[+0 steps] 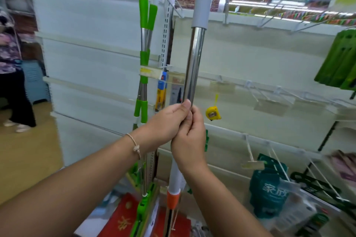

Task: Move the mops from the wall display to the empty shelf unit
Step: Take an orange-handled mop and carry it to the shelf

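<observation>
I hold the chrome-shafted mop with grey grip and orange collars [193,63] upright before the slotted post [167,44], where the white back panel [86,44] meets the cream back panel [260,54]. My left hand [163,121] and right hand [189,138] wrap it mid-shaft, fingers curled tight, touching each other. Two green-handled mops [145,44] hang just left of it, at the white panel's right edge. A yellow tape measure [213,114] dangles just right of my hands.

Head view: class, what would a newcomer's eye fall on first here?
The upright chrome mop pole at centre, gripped by the left hand and right hand together. Left of it, green-handled mops hang against the white panel; a yellow tape measure dangles just right of the hands.
</observation>
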Demonstrator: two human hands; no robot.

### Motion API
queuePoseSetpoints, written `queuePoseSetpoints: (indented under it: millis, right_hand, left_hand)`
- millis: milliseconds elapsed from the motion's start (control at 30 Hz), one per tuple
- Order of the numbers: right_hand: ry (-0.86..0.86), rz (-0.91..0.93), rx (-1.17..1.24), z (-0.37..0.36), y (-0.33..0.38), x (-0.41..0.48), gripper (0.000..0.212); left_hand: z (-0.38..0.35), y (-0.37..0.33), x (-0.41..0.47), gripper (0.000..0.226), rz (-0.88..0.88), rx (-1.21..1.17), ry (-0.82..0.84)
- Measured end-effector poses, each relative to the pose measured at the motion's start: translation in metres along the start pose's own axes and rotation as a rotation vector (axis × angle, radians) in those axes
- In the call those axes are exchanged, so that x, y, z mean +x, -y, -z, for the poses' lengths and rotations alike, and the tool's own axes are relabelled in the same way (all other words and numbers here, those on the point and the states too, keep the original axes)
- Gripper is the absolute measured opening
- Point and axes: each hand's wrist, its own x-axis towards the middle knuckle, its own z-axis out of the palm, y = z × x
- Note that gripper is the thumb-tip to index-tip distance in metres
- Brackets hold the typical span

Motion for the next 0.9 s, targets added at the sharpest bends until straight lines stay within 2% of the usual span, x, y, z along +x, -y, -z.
queuePoseSetpoints:
  millis: [67,267,400,567,667,900]
  right_hand:
    - [0.019,-0.014,0.026,-0.014,-0.004,0.002,0.023]
    - [0.087,-0.039,0.082,-0.056,-0.011,0.009,0.023]
    - [0.091,-0.022,0.086,-0.087,-0.021,0.019,0.023]
    - [0.092,-0.049,0.115,-0.116,-0.032,0.040,0.023]
    - [0.102,-0.070,0.115,-0.127,-0.037,0.053,0.025]
    - [0.090,-0.095,0.098,-0.153,-0.050,0.079,0.025]
  left_hand:
    - [0.013,0.006,0.003,0.059,0.000,0.016,-0.036]
    - [0.054,0.021,0.012,0.050,0.008,0.021,-0.101]
    - [0.081,0.028,0.024,0.061,0.011,0.044,-0.115]
    - [0.113,0.040,0.050,0.060,0.037,0.017,-0.066]
    - [0.126,0.047,0.068,0.063,0.010,0.023,-0.035]
    - [0.152,0.057,0.103,0.057,-0.027,0.018,-0.006]
